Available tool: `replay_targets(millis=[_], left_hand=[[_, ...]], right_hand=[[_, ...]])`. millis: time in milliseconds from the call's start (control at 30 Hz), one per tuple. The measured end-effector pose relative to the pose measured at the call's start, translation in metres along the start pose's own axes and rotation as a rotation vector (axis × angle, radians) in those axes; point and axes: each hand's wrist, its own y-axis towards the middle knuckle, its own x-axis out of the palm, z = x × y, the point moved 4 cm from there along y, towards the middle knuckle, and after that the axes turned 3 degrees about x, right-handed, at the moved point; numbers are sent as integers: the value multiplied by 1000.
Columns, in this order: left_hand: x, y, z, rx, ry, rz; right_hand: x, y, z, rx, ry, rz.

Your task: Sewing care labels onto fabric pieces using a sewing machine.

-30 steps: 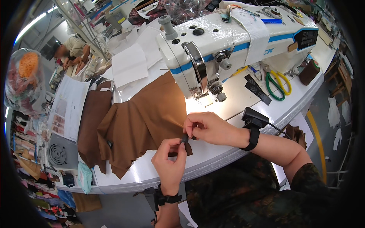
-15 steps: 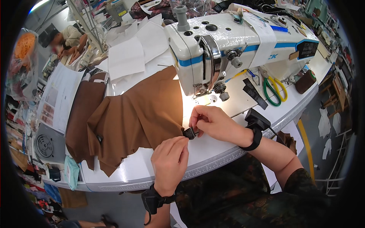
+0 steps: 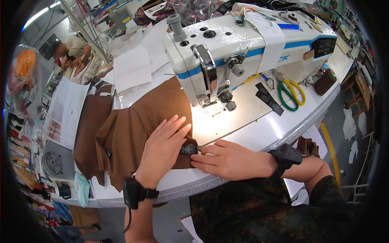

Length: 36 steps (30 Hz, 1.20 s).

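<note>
A brown fabric piece (image 3: 142, 103) lies spread on the white table, left of the sewing machine's needle. My left hand (image 3: 160, 150) rests flat on it, fingers stretched out and slightly apart. Between my two hands a small black label (image 3: 187, 149) with pale print lies on the fabric near its right edge. My right hand (image 3: 231, 160) pinches the label's right end with bent fingertips; its thumb is partly hidden. The white and blue sewing machine (image 3: 221, 60) stands just beyond my hands, with its lamp lighting the bed by the needle.
More black labels (image 3: 269, 99) lie on the machine bed beside green and yellow scissors (image 3: 289, 95). A dark brown thread spool (image 3: 325, 82) stands at the right. Folded darker brown fabric (image 3: 93, 121) and a printed sheet (image 3: 65, 107) lie left. A person (image 3: 75, 48) sits far left.
My left hand has moved up onto the fabric and flattened. My right hand has lowered, and the label, formerly held up between both hands, now lies on the fabric.
</note>
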Motion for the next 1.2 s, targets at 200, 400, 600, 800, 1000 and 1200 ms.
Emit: replay_targets(millis=[200, 400, 600, 800, 1000, 1200], left_hand=[[32, 28, -25, 34, 100, -182], [49, 60, -43, -44, 29, -234], [39, 68, -53, -99, -196, -179], [34, 46, -57, -116, -74, -8], [39, 50, 14, 231, -63, -99], [40, 47, 12, 185, -42, -102]], right_hand=[[-18, -21, 17, 23, -35, -86], [-23, -37, 42, 40, 7, 59], [-29, -32, 55, 71, 79, 69], [-32, -31, 57, 74, 77, 87], [-31, -32, 57, 59, -31, 45], [-34, -31, 55, 77, 1, 19]])
